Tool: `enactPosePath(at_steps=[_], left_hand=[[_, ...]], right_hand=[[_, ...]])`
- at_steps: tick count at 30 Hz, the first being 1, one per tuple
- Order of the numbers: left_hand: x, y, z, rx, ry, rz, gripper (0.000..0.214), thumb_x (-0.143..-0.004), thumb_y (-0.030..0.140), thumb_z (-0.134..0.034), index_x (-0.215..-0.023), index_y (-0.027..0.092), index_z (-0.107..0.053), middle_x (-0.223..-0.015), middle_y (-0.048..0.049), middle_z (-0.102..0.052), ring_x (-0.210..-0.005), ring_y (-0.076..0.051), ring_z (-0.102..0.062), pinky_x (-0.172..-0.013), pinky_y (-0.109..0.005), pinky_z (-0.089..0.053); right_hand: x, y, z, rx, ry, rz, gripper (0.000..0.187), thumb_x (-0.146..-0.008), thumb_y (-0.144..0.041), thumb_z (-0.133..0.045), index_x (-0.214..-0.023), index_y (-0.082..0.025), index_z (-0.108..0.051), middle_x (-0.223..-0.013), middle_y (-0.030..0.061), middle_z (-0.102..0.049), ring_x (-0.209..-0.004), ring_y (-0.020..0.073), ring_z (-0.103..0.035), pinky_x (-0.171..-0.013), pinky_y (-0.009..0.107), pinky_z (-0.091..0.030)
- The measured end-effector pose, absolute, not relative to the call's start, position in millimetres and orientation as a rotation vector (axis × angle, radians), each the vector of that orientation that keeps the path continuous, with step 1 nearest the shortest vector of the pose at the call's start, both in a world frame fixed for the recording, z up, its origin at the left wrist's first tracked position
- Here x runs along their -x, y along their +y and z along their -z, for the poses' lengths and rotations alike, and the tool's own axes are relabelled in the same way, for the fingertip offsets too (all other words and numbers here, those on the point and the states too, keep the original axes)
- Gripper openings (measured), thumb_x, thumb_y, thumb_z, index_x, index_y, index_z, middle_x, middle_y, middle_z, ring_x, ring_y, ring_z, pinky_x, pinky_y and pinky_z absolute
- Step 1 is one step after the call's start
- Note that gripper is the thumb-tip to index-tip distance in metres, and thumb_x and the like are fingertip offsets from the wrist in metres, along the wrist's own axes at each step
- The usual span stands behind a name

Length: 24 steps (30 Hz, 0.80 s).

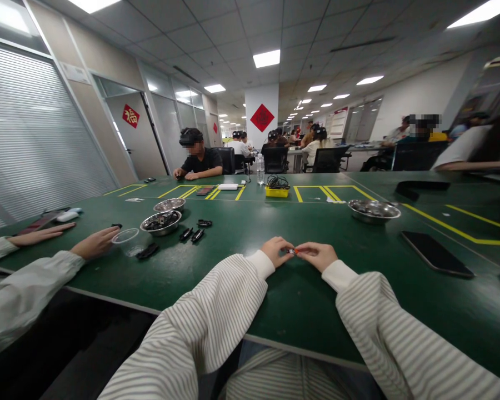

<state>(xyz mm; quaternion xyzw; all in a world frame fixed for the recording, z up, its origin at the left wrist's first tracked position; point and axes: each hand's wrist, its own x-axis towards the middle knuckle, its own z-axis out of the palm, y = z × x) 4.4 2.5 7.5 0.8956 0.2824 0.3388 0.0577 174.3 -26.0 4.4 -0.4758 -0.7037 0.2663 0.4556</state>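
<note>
A long green table (300,300) carries everything, and both of the person's hands rest on it near its close edge, meeting over a tiny orange-red part (293,251). The left hand (277,250) and the right hand (319,255) each pinch one end of that part between fingertips, so it sits exactly between them, just above the tabletop.

Far out to the right of the grip stands a metal bowl (374,210) with dark small pieces in it, too small to make out. Beyond and to the left of the grip a second metal bowl (161,223) holds black clips, and a third, smaller bowl (169,205) sits just behind that one. A clear plastic cup (129,240) stands further left, beside a co-worker's hand (95,243); what it holds cannot be told. Loose black clips (193,234) lie between the bowls and the grip. A black phone (436,253) lies flat to the right.

Both forearms, in striped sleeves, angle inward from the table edge, wrists low, fingers curled toward each other.
</note>
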Motion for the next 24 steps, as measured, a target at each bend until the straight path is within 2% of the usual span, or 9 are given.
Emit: enactPosePath(at_steps=[5, 11, 15, 20, 24], left_hand=[[-5.7, 1.3, -7.5, -2.691, 0.831, -1.011, 0.018, -0.069, 0.026, -0.05, -0.083, 0.016, -0.054, -0.071, -0.0009, -0.051, -0.066, -0.009, -0.046, -0.064, -0.02, -0.04], [-5.7, 0.7, -7.7, -2.709, 0.791, -0.996, 0.025, -0.071, 0.026, -0.047, -0.093, 0.017, -0.052, -0.074, -0.0009, -0.051, -0.067, -0.008, -0.048, -0.065, -0.02, -0.041], [-4.5, 2.6, -5.0, -2.741, 0.805, -1.064, 0.024, -0.074, 0.029, -0.043, -0.092, 0.019, -0.055, -0.077, -0.002, -0.051, -0.071, -0.009, -0.048, -0.067, -0.021, -0.041], [-5.2, 5.6, -0.4, -2.796, 0.855, -1.087, 0.026, -0.076, 0.03, -0.039, -0.095, 0.021, -0.054, -0.08, -0.0021, -0.05, -0.073, -0.009, -0.048, -0.067, -0.02, -0.041], [8.9, 24.3, -2.9, -2.795, 1.137, -1.023, 0.025, -0.076, 0.031, -0.038, -0.095, 0.025, -0.054, -0.083, -0.001, -0.05, -0.074, -0.009, -0.048, -0.067, -0.02, -0.039]], right_hand=[[-172.9, -28.3, -7.5, 1.215, -1.726, -0.625, 0.02, -0.054, -0.032, -0.059, -0.063, -0.014, -0.061, -0.061, 0.0039, -0.063, -0.057, 0.0155, -0.059, -0.059, 0.026, -0.049], [-174.2, -26.5, -7.0, 1.269, -1.723, -0.612, 0.017, -0.054, -0.03, -0.058, -0.062, -0.015, -0.062, -0.059, 0.0035, -0.063, -0.054, 0.0152, -0.058, -0.056, 0.025, -0.049], [-174.1, -24.5, -3.6, 1.215, -1.66, -0.757, 0.022, -0.056, -0.031, -0.057, -0.068, -0.014, -0.062, -0.059, 0.005, -0.063, -0.056, 0.016, -0.059, -0.058, 0.026, -0.049], [-173.9, -24.2, -4.6, 1.185, -1.679, -0.889, 0.03, -0.055, -0.031, -0.056, -0.078, -0.013, -0.062, -0.075, 0.008, -0.064, -0.069, 0.0185, -0.06, -0.065, 0.029, -0.049], [-176.1, -24.4, -6.0, 1.201, -1.81, -0.84, 0.034, -0.058, -0.027, -0.053, -0.089, -0.013, -0.059, -0.08, 0.0075, -0.064, -0.071, 0.0174, -0.059, -0.067, 0.029, -0.048]])
